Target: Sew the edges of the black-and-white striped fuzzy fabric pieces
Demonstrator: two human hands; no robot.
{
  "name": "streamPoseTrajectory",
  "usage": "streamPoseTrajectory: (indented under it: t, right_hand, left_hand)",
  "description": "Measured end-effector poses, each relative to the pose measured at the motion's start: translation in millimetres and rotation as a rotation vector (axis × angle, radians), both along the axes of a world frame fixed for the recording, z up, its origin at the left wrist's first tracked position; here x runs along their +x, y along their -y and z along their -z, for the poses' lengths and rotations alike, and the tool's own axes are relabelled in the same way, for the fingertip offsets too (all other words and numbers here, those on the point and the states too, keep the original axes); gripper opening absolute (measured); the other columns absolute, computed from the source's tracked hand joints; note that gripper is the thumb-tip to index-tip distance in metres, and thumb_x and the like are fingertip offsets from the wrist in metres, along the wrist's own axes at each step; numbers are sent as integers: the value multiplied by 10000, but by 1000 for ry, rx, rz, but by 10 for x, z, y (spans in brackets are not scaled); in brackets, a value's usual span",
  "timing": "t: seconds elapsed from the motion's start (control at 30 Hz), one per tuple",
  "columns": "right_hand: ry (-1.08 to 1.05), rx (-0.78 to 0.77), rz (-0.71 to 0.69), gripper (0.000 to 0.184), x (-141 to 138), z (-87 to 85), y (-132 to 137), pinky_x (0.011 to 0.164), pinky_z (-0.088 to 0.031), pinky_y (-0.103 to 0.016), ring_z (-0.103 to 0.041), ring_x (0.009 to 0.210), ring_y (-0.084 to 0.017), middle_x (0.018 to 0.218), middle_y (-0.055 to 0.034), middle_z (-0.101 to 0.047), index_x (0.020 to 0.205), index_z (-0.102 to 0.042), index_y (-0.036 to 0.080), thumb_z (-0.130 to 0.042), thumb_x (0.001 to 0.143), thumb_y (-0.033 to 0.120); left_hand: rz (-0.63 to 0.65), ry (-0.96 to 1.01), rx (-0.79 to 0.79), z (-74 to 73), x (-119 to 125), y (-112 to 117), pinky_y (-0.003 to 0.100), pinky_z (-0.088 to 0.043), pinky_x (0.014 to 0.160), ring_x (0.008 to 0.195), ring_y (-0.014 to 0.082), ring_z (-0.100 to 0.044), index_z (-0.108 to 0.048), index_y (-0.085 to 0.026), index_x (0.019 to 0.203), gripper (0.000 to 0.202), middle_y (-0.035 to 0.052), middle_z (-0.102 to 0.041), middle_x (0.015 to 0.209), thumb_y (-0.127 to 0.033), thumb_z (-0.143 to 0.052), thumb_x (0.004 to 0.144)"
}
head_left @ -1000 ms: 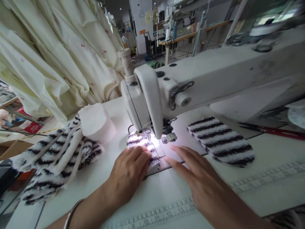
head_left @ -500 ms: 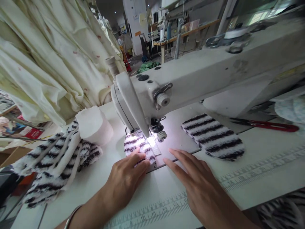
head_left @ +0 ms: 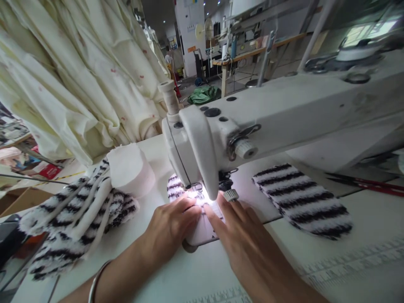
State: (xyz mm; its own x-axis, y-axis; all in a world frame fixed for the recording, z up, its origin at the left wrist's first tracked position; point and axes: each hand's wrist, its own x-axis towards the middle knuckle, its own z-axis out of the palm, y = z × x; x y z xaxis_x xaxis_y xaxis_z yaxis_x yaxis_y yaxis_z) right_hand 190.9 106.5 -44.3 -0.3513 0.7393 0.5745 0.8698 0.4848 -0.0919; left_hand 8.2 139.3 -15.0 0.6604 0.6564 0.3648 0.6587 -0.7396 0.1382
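Note:
A white industrial sewing machine (head_left: 284, 113) spans the table, its lamp lighting the needle area. Under the presser foot lies a small black-and-white striped fleece piece (head_left: 176, 189) with a pale pink piece (head_left: 203, 231) over its near end. My left hand (head_left: 168, 229) rests flat on the left side of this work, fingers pointing at the needle. My right hand (head_left: 240, 235) lies flat on the pink piece's right side, fingertips just below the foot. The two hands touch at the fingertips. The needle itself is hidden behind the machine head.
A pile of striped fleece pieces (head_left: 72, 214) and a stack of pink round pieces (head_left: 131, 168) lie at the left. Another striped piece (head_left: 303, 202) lies right of the needle. Red-handled scissors (head_left: 366, 183) sit far right. Cream fabric (head_left: 72, 75) hangs at the back left.
My right hand has slid left from the bare table onto the work, next to my left hand. A pink piece now shows over the near end of the striped piece.

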Motion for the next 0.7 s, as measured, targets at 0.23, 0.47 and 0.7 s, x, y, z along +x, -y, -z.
streamPoseTrajectory:
  t: [0.23, 0.47, 0.7]
  right_hand:
    - [-71, -99, 5, 513, -34, 140, 148, 902, -469, -433, -418, 1280, -269, 1294, -139, -527, 1148, -605, 188, -301, 791, -20]
    - [-56, -130, -60, 561, 55, 190, 341, 950, -428, -391, -364, 1316, -249, 1374, -111, -466, 1261, -525, 201, -322, 789, -24]
    - [-169, -109, -67, 544, 10, 246, 339, 970, -379, -417, -392, 1279, -254, 1342, -116, -474, 1245, -526, 182, -274, 817, -40]
  left_hand:
    - [-37, -112, 97, 74, -166, -255, 258, -535, 569, 709, 158, -662, -607, -198, 1065, 184, 36, -666, 835, -186, -482, 930]
    - [-141, -195, 138, -16, -81, -155, 279, -460, 484, 652, 192, -579, -568, -158, 894, 165, 71, -620, 785, -89, -422, 863]
    - [-264, -233, 82, 44, 96, -298, 327, -485, 546, 658, 217, -558, -500, -173, 648, 214, 90, -571, 726, -3, -427, 755]
